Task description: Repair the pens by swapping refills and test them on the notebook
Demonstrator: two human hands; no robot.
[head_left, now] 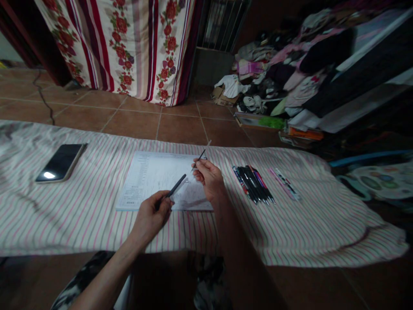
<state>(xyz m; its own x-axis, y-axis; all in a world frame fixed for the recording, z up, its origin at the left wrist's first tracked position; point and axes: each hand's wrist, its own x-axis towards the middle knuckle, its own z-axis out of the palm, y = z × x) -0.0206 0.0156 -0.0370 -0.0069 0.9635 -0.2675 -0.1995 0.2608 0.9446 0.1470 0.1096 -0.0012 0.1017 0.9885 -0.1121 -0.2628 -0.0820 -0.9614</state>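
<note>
Black pen [177,186]: left fingers [164,206] grip | slim pen [201,156]: right fingers [200,164] pinch | printed form [151,181] unreadable

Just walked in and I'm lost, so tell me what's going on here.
A person is holding a dark pen in their left hand and a thin pen in their right hand, both over a printed form on a striped cloth. A bunch of pens lies to the right, a phone to the left.
</note>
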